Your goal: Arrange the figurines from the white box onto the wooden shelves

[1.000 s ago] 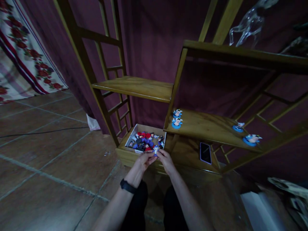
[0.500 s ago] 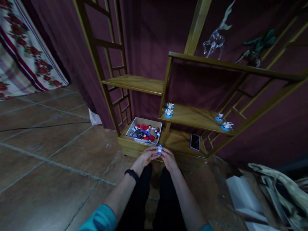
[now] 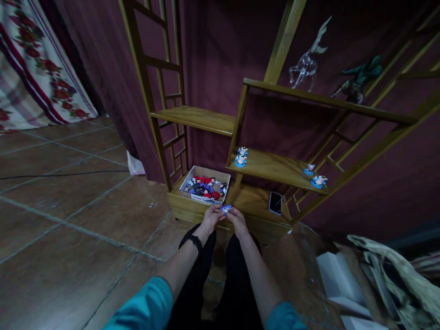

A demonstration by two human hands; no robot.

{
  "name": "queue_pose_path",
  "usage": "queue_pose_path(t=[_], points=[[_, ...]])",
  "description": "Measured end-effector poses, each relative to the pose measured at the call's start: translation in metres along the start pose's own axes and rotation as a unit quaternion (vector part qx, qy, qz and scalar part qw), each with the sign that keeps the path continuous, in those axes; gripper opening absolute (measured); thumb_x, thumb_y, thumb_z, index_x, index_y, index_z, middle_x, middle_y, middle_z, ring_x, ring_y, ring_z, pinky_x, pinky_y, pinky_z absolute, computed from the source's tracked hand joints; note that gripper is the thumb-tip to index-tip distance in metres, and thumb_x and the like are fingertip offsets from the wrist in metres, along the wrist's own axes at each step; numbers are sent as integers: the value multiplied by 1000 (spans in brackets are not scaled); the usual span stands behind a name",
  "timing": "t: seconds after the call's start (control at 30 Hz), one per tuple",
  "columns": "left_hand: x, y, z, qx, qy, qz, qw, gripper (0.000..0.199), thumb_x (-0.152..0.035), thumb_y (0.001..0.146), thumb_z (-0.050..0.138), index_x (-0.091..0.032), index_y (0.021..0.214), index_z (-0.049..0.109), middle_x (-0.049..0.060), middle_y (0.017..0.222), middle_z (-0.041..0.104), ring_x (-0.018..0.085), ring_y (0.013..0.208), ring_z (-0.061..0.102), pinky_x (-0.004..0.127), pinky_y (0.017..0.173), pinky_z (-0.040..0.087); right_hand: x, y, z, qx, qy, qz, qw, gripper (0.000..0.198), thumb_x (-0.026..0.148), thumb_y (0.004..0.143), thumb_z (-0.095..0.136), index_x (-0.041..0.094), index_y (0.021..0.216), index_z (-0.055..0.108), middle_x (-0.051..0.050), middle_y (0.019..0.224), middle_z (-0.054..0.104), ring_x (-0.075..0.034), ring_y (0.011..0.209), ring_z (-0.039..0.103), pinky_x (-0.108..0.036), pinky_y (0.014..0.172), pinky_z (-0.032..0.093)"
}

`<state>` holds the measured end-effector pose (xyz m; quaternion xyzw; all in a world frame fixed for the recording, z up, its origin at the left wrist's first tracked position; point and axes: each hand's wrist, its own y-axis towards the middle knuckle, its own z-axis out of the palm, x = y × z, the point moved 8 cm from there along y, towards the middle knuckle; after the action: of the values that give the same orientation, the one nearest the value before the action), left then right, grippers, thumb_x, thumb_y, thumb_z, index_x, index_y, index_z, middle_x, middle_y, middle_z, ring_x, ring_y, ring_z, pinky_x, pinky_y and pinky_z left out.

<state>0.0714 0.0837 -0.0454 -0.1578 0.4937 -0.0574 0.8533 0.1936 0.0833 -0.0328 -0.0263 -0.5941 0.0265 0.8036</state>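
Your left hand (image 3: 212, 217) and right hand (image 3: 238, 221) share a grip on a purple figure (image 3: 226, 209), apparently tilted, just near of the box (image 3: 215, 174). Four pieces (image 3: 241, 160) set on the right shelf (image 3: 271, 167); many still boxed.

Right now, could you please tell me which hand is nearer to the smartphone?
Right: the right hand is left of and in front of the smartphone; the left hand is farther left, beyond the purple-white figurine.

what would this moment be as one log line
left hand: holds figurine | right hand: holds same figurine | box: figures inside | phone: on lower shelf
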Motion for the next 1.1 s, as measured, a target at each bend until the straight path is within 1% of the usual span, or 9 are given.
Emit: queue_pose_path(t=[0.1,0.2,0.27,0.37,0.47,0.63,0.77,0.9,1.1], points=[[-7,4,-3,-10,27,57,998,22,1,59,66,-10,77,58,-3,50,56,10,49,57,23,57,49,6,2,-8,-47,-103,-74,991,39,24,59,65,21,98,62,-2,96,66,-16,81,60,-31,79,47],[-11,8,-5,-10,60,85,995,18,-1,56,67,-9,71,60,-2,50,57,9,46,53,21,53,45,9,2,-8,-45,-170,-122,977,41,25,63,61,22,104,59,-3,103,63,-15,77,61,-29,76,49],[-13,10,-5,0,81,102,992,16,-3,56,66,-9,69,60,-2,50,58,9,46,53,20,53,43,9,1,-6,-29,-202,-143,968,37,25,66,59,22,103,60,-3,101,63,-15,77,61,-28,74,49],[-12,11,-2,23,84,106,991,16,-5,54,68,-10,68,61,-1,53,61,10,49,54,21,54,43,10,1,-7,-40,-242,-168,955,31,26,67,57,22,98,61,-2,95,65,-17,81,61,-28,75,48],[-8,11,-1,33,72,86,993,17,-10,54,71,-11,70,63,0,58,63,10,53,56,21,57,44,10,1,-10,-66,-272,-177,944,29,26,68,56,22,96,61,-3,96,64,-17,83,60,-28,75,48],[1,9,3,69,45,14,996,23,-21,56,75,-9,74,67,5,66,67,12,60,60,24,62,48,12,1,-12,-80,-322,-184,925,25,27,69,56,20,94,60,-4,94,63,-18,83,58,-29,76,46],[1,7,1,76,43,-6,996,23,-21,56,77,-9,73,67,7,69,68,14,62,62,26,64,51,14,0,-10,-61,-362,-183,912,24,26,71,57,21,94,60,-4,92,63,-18,83,58,-29,76,45],[1,7,-3,66,58,-17,996,18,-16,57,75,-9,71,67,6,64,66,13,58,62,26,61,52,18,-2,-6,-36,-403,-191,894,22,25,71,57,21,92,60,-4,90,62,-18,82,58,-29,76,44],[3,5,-4,70,72,-50,994,12,-9,58,73,-9,66,65,5,59,65,13,54,62,25,57,53,23,-10,0,-4,-427,-197,883,20,22,73,55,22,93,59,-5,90,60,-18,82,57,-29,76,44]])
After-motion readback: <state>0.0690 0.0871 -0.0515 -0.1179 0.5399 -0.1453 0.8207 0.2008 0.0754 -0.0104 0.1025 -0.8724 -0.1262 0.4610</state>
